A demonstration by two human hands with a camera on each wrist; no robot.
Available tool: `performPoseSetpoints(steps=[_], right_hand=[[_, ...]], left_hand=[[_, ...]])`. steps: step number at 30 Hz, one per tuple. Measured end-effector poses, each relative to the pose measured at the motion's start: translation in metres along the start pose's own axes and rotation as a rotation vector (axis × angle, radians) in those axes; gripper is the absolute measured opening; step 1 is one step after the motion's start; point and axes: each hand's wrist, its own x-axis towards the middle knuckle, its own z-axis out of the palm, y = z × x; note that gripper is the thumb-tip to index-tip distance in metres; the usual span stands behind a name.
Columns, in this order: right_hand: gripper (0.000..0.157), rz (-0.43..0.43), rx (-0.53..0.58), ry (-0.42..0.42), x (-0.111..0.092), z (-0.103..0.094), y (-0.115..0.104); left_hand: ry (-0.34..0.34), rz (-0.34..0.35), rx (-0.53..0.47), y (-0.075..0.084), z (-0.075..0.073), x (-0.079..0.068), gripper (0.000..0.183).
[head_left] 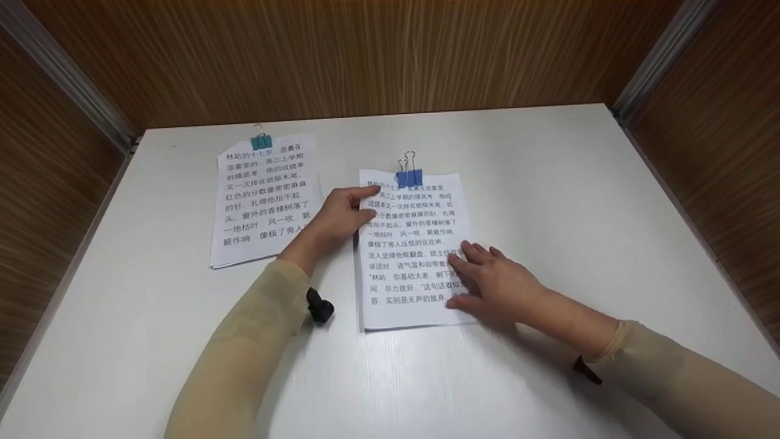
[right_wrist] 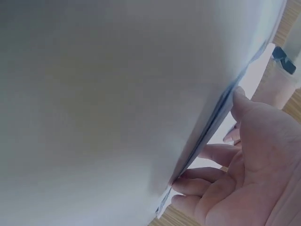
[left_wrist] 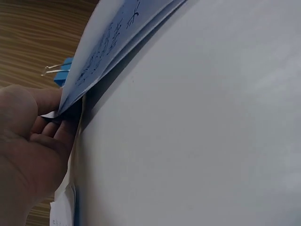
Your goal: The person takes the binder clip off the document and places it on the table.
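Left hand (head_left: pixel 336 214) pinches papers (head_left: pixel 409 268) short of the desk's (head_left: pixel 548 183) far edge; right hand (head_left: pixel 503 283), seemingly loose, could skew them by pushing.

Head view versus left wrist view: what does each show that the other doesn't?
Only the head view shows the right hand and the teal clip. Only the left wrist view shows the left hand from its palm side, fingers beneath the edge of the paper stack. Both show that hand, the stack, its blue clip, the white tabletop and wood-grain panelling.
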Motion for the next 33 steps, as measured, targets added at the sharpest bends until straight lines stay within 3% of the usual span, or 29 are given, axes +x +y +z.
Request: performPoseSetpoints(steps=[4, 10, 17, 25, 28, 33], right_hand=[[0.086, 0.002, 0.015, 0.055, 0.003, -0.007, 0.003], [0.083, 0.075, 0.038, 0.127, 0.007, -0.029, 0.012], [0.076, 0.071, 0.154, 0.248, 0.02, -0.06, 0.029], [0.058, 0.04, 0.317, 0.428, 0.052, -0.094, 0.043], [0.052, 0.05, 0.439, 0.441, 0.067, -0.108, 0.045], [0.048, 0.041, 0.576, 0.392, 0.086, -0.123, 0.049]], left_hand=[[0.024, -0.004, 0.032, 0.002, 0.002, -0.002, 0.057], [0.043, 0.022, 0.108, 0.007, 0.005, -0.008, 0.056], [0.058, 0.08, 0.15, 0.013, 0.013, -0.016, 0.055], [0.057, 0.164, 0.208, 0.022, 0.023, -0.029, 0.052], [0.066, 0.2, 0.238, 0.026, 0.025, -0.035, 0.051], [0.063, 0.222, 0.233, 0.03, 0.027, -0.043, 0.05]])
